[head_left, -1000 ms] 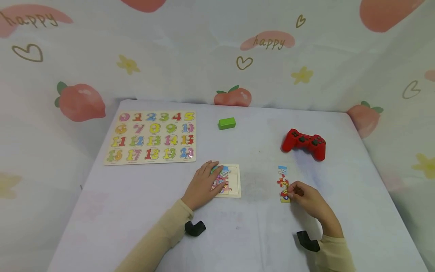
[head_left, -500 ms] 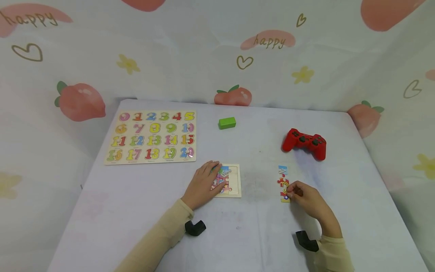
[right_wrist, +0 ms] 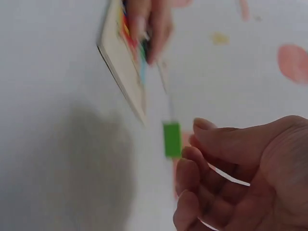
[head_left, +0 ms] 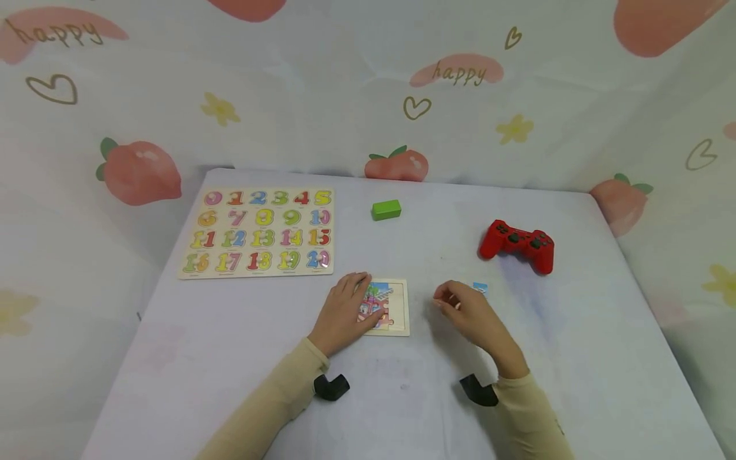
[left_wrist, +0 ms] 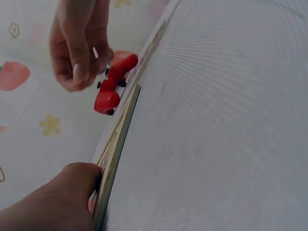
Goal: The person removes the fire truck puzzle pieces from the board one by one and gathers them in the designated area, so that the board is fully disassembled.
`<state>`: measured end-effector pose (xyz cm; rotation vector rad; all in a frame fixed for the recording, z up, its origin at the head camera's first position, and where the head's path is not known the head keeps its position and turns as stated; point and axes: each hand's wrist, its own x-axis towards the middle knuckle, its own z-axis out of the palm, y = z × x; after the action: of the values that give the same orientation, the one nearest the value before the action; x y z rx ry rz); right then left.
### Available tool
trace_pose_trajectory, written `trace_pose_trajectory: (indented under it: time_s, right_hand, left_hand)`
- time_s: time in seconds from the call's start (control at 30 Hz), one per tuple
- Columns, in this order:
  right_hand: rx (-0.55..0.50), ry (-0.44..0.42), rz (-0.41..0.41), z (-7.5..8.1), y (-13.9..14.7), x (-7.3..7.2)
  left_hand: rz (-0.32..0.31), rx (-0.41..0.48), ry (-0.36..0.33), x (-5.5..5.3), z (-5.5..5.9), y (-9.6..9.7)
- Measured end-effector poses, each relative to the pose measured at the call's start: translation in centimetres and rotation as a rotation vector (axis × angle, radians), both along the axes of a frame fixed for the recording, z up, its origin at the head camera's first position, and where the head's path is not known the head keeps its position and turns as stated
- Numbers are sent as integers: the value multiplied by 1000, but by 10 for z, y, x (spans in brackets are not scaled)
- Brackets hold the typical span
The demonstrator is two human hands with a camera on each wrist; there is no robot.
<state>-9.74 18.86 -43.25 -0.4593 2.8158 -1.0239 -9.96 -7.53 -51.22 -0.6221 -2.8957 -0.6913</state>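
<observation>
My left hand point(head_left: 339, 319) rests with extended fingers over the left part of a small wooden jigsaw puzzle point(head_left: 399, 306), whose right side shows bare wood. In the left wrist view its thumb point(left_wrist: 79, 178) lies at the board's edge. To the right, my right hand point(head_left: 477, 322) hovers over the table with fingers bent and thumb and index tips close together. No piece shows at those tips; I cannot tell whether one is pinched inside. A blue puzzle piece point(head_left: 480, 289) lies just beyond this hand, which covers the spot where the other loose pieces lay.
A wooden number board point(head_left: 264, 275) with numerals 0 to 20 lies at the back left. Behind the puzzle sits a green block point(head_left: 386, 210). The red game controller point(head_left: 516, 246) lies at the back right, and a printed cloth point(head_left: 322, 83) hangs behind the table.
My right hand has left its place at the loose pieces' right edge and moved left toward the puzzle, now covering most of where they lay. My left hand stays put.
</observation>
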Motion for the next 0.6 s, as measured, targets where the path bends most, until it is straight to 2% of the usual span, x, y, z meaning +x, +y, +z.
trace_pose_trajectory:
  time_s: [0.2,0.33,0.6]
  right_hand:
    - [78,-15,95,-17,-48,-15]
    - [132,-28,85,-21,-65,-21]
    - [135,-1,48,-25,-81,-23]
  left_hand:
    - [-33,14,25,-1,3,1]
    - [-38,11,5,0,6,1]
    - [-33,-20,3,1,5,-2]
